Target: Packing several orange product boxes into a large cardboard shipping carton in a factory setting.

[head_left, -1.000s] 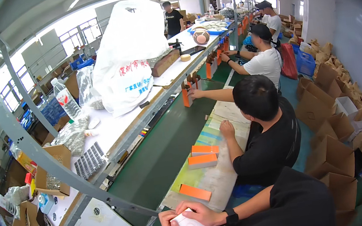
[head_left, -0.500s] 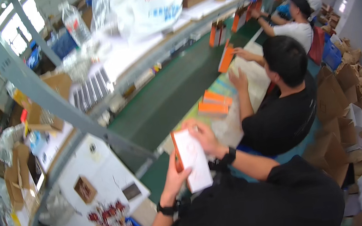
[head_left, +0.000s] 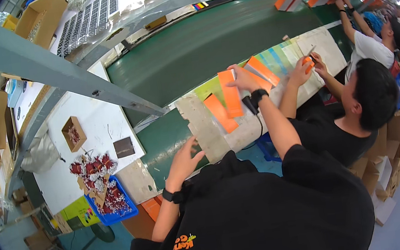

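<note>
My right hand grips the upper end of a flat orange box with a white edge along its right side. That box is over the work ledge, between another orange box that lies tilted on its left and orange-and-white boxes on its right. My left hand is apart from the boxes, above the ledge's near left part, its fingers spread and nothing in them. A black band circles each of my wrists. Some of the held box's top edge is hidden by my right fingers.
A green conveyor belt runs beyond the ledge. At left, a blue tray holds red-and-silver wire bundles beside a small carton. A grey post slants across. On the right, a co-worker's hands handle a small orange item.
Both hands held a white-faced box before. Now my left hand is off it, lower and empty, while my right hand holds an orange box farther out over the ledge. The view has shifted.
</note>
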Tool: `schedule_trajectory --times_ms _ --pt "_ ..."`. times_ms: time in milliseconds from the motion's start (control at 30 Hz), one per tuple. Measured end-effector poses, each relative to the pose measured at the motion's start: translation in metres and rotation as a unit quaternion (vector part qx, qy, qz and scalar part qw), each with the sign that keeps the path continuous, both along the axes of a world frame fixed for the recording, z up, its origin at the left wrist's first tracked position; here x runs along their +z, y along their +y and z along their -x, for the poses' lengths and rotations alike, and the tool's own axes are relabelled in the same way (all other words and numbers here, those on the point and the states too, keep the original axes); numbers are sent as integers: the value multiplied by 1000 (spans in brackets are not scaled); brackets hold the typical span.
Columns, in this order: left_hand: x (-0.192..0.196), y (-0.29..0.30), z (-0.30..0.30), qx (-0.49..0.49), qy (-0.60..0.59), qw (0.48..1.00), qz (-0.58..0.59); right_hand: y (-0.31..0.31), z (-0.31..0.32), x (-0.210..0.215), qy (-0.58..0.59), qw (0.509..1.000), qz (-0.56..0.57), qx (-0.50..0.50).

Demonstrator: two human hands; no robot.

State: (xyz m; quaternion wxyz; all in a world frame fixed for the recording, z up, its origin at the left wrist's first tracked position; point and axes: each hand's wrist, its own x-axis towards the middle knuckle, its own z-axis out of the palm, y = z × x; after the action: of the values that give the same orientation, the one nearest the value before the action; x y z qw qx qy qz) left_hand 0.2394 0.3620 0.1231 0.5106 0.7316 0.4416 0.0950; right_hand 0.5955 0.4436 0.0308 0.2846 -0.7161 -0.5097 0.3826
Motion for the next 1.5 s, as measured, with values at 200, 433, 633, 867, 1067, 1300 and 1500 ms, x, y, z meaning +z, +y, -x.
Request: schedule_trajectory --times_ms 200,433,633,867,1067,1300,1500 --pt "-33 -20 50 123 87 980 128 13 -13 -90 -98 971 148 159" --pt "-100 -2 -16 60 -15 981 183 -18 14 -92 0 980 176 91" --pt "-125 63 -109 66 107 981 -149 -31 29 -70 -86 994 50 -45" --pt "-184 99 -164 113 10 980 -162 -54 53 -124 -56 997 -34 -51" --pt "-198 98 -169 146 3 947 -286 -52 56 -122 -30 998 -17 -60" --pt "-190 94 -162 137 11 947 -292 -57 65 -123 -50 997 34 -57" --pt "-156 92 -133 108 94 915 -378 -32 -1 -63 -405 894 -132 -142"
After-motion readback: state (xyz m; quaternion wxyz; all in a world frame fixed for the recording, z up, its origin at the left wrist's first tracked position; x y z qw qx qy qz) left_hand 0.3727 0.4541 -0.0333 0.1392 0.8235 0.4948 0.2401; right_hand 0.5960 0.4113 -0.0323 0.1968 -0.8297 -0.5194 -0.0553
